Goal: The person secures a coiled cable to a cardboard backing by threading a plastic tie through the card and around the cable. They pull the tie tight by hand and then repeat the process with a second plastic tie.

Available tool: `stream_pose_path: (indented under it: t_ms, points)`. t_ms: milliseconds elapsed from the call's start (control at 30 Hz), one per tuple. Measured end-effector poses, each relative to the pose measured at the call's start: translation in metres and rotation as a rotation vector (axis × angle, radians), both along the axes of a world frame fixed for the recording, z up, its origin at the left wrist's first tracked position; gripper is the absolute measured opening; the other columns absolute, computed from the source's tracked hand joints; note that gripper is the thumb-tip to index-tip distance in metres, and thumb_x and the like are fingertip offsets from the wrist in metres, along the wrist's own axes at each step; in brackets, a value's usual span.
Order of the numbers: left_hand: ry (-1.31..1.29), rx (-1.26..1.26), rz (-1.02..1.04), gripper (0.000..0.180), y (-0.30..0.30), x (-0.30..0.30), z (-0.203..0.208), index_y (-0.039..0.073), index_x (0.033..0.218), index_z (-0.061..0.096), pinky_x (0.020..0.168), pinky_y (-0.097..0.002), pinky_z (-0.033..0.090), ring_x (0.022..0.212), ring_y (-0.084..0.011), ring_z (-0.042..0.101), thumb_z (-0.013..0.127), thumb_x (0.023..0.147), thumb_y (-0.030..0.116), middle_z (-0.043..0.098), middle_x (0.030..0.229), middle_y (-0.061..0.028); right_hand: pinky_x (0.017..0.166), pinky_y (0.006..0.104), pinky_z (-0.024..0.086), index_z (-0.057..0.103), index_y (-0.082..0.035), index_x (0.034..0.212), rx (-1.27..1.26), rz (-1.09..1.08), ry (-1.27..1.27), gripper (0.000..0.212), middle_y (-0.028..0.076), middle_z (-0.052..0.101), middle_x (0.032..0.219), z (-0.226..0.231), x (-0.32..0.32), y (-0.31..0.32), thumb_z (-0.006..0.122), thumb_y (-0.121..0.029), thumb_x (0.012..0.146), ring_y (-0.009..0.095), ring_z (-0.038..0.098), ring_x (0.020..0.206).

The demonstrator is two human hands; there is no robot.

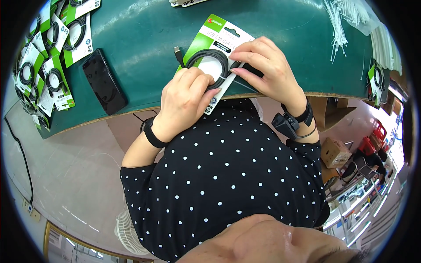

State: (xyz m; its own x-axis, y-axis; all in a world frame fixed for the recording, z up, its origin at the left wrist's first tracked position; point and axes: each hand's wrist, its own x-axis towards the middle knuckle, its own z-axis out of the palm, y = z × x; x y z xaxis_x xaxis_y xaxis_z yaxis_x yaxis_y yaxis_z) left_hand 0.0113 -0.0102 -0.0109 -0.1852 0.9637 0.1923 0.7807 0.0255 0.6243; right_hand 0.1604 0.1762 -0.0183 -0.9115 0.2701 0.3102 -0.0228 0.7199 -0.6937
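From afar, I'm pinching the braided cable coil [224, 60] with the left hand [185, 95], its right side with the right hand [272, 66], best gently.

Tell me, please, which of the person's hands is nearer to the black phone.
Left. The left hand is apart from the black phone, to its right; the right hand is farther off in the same direction.
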Motion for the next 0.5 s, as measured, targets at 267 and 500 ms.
stream_pose_path:
  t_ms: [267,500]
  points:
    - [0.106,-0.008,0.015,0.025,0.007,0.002,0.003,0.009,0.090,0.065,0.071,-0.0362,0.043,0.084,-0.0237,0.056,0.081,0.072,0.016,0.061,0.090,-0.0030,0.068,0.0358,0.049,0.073,-0.005,0.091,0.007,-0.056,-0.078,0.016,0.006,0.068,0.083,-0.002,-0.019,-0.002,0.078,-0.014,0.078,0.024,0.061,0.078]
    - [0.104,0.008,0.016,0.025,0.010,0.005,-0.006,0.009,0.090,0.064,0.076,-0.0374,0.038,0.089,-0.0233,0.054,0.079,0.074,0.021,0.059,0.092,-0.0021,0.065,0.0375,0.049,0.071,-0.004,0.084,0.000,-0.042,-0.151,0.014,0.007,0.066,0.073,0.004,-0.026,-0.002,0.078,-0.014,0.077,0.026,0.062,0.073]
